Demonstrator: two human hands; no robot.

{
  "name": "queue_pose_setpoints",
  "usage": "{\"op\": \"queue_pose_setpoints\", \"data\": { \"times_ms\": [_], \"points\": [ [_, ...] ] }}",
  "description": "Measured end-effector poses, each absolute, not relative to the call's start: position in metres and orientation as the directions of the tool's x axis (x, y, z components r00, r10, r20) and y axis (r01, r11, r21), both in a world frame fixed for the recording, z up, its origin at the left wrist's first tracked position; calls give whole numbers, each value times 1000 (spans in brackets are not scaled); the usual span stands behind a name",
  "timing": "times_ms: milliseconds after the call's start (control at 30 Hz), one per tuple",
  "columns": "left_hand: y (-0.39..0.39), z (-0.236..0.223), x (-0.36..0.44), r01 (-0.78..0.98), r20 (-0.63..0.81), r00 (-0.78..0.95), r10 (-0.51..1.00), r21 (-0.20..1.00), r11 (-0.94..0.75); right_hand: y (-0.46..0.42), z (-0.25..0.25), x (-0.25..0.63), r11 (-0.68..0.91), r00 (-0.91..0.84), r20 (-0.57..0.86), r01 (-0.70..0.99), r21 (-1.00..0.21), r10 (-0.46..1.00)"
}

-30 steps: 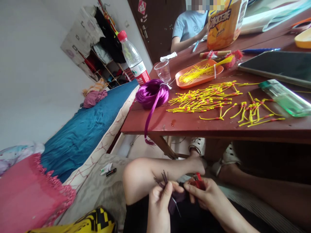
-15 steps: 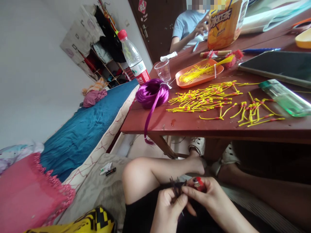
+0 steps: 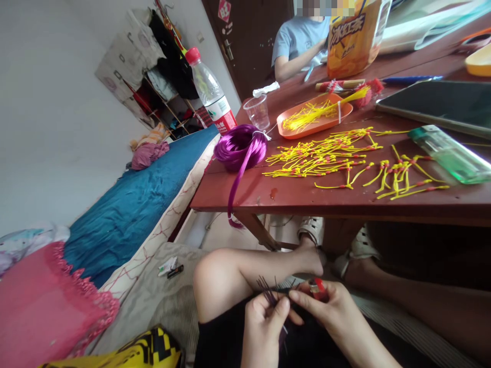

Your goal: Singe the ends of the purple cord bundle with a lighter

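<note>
Low over my lap, my left hand (image 3: 265, 323) is closed around a bundle of thin dark purple cords (image 3: 267, 289), whose loose ends fan out above the fingers. My right hand (image 3: 330, 305) meets it, thumb and fingertips pinched close to the left fingertips. Tucked in the curled right fingers is a small red lighter (image 3: 317, 290) with a metal top. What the right fingertips pinch is too small to make out clearly. On the table's near left corner lies a coil of purple cord (image 3: 240, 148), its tail hanging over the edge.
The red-brown table (image 3: 291, 197) holds knotted yellow cords (image 3: 326, 153), an orange tray (image 3: 291, 134) of yellow cord, a green lighter (image 3: 452, 153), a phone (image 3: 441, 105), a plastic cup (image 3: 258, 111) and bottles. Across it sits a person in a blue shirt (image 3: 297, 43). A bed (image 3: 153, 189) stands left.
The cords' ends have spread and shifted left in my left hand. My hands have moved slightly, staying close together. The other person's raised hand has lowered behind the orange bottle.
</note>
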State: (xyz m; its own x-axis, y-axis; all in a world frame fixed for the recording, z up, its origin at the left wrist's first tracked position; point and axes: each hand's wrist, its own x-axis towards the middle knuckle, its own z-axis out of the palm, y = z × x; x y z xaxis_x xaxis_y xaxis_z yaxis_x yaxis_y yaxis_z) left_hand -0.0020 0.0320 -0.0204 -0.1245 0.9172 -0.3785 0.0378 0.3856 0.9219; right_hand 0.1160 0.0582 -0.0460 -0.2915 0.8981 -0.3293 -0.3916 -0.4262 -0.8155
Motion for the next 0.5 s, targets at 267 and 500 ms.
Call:
{"op": "queue_pose_setpoints", "data": {
  "times_ms": [267, 500],
  "points": [
    [33, -20, -2, 51, -361, -185, 914, 925, 375, 57, -48, 114, -419, -270, -333, -392, -819, 904],
    [33, -20, -4, 80, -336, -236, 912, 928, 363, 59, -49, 117, -374, -270, -289, -358, -855, 919]
  ]
}}
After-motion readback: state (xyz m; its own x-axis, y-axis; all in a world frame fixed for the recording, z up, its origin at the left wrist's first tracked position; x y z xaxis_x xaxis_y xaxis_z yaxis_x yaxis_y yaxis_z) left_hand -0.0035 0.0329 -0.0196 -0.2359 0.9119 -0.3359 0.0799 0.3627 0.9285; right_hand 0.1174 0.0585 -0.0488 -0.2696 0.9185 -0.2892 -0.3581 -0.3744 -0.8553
